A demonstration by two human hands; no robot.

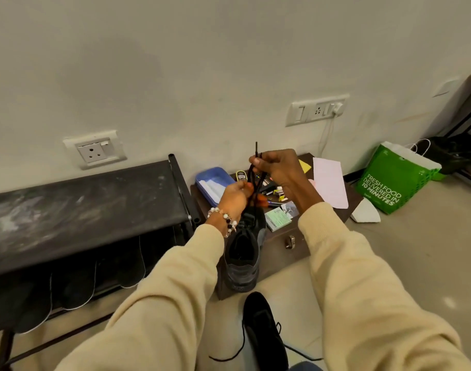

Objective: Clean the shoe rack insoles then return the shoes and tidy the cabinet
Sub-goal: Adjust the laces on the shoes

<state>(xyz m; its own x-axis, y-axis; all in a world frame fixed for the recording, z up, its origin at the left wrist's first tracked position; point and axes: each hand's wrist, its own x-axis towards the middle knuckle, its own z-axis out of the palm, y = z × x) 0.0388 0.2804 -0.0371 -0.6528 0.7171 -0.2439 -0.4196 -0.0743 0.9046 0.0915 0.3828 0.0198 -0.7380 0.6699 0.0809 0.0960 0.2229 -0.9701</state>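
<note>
You are pinching the black laces (256, 172) with both hands: your right hand (280, 170) is gripping the upper strands, your left hand (235, 195) is holding them just above the black shoe (243, 253). The shoe is standing on the front left corner of the brown cabinet (280, 253), beside the shoe rack (82, 207). Pulling upward too hard is likely tipping the shoe off that corner onto the second shoe (265, 330) on the floor.
</note>
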